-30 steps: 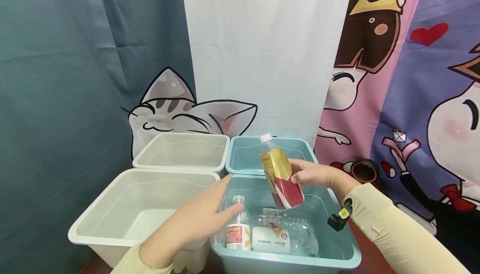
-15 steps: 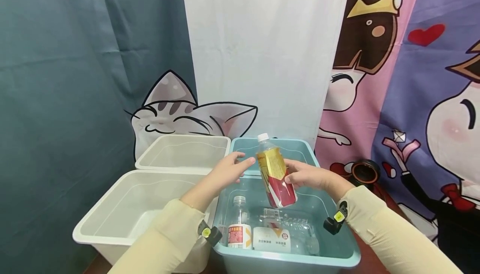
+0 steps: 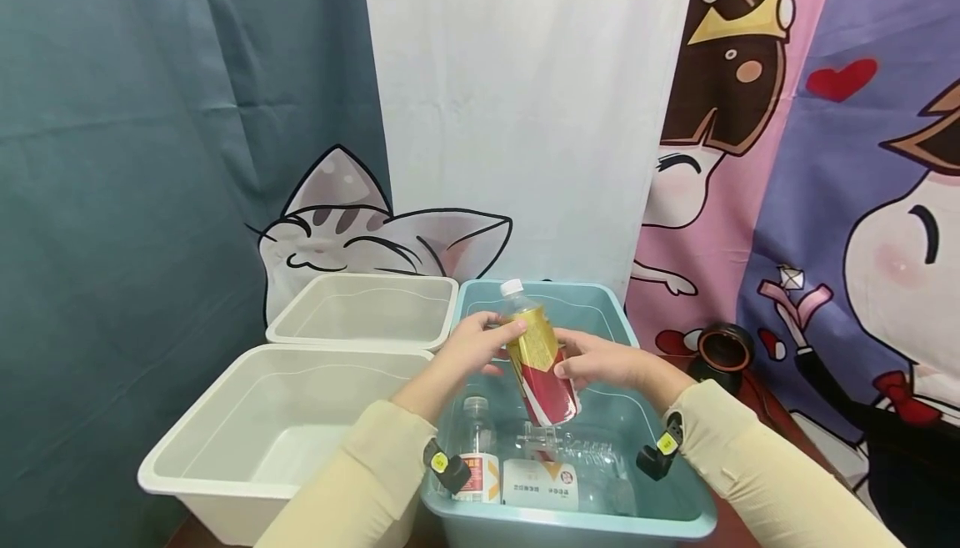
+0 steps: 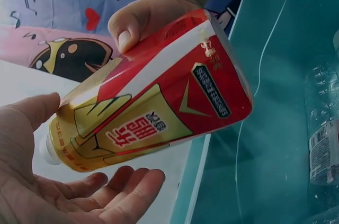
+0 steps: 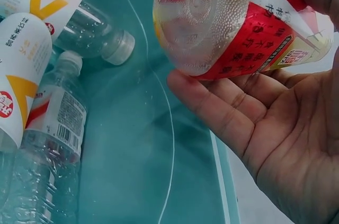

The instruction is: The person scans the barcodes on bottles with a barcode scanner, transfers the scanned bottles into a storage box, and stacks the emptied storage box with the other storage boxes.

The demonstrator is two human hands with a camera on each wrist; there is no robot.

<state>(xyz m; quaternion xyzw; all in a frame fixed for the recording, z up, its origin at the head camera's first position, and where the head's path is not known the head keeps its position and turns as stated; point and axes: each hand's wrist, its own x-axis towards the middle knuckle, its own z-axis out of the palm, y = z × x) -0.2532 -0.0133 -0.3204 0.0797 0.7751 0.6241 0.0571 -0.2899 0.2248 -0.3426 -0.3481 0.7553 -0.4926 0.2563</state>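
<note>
A plastic drink bottle [image 3: 542, 369] with a gold and red label and white cap is tilted above the front blue bin [image 3: 678, 448], cap end up. My right hand [image 3: 603, 360] grips its lower part, thumb on the label. In the right wrist view the fingers of my right hand [image 5: 296, 123] lie along its underside. My left hand [image 3: 472, 344] is at its upper part. In the left wrist view, the thumb of my left hand [image 4: 32, 176] reaches the gold end, while its loose fingers spread below the bottle [image 4: 159, 102].
Several clear bottles lie in the front blue bin, among them one with a white label [image 3: 540, 485] and one with a red-orange label [image 3: 477, 456]. Behind stands another blue bin [image 3: 592, 302]. Two off-white bins [image 3: 176, 460] stand left. A dark round object [image 3: 726, 348] is at right.
My left hand has risen from over the front bins to the bottle's upper part. The right hand has kept its grip and moved slightly left and lower with the bottle.
</note>
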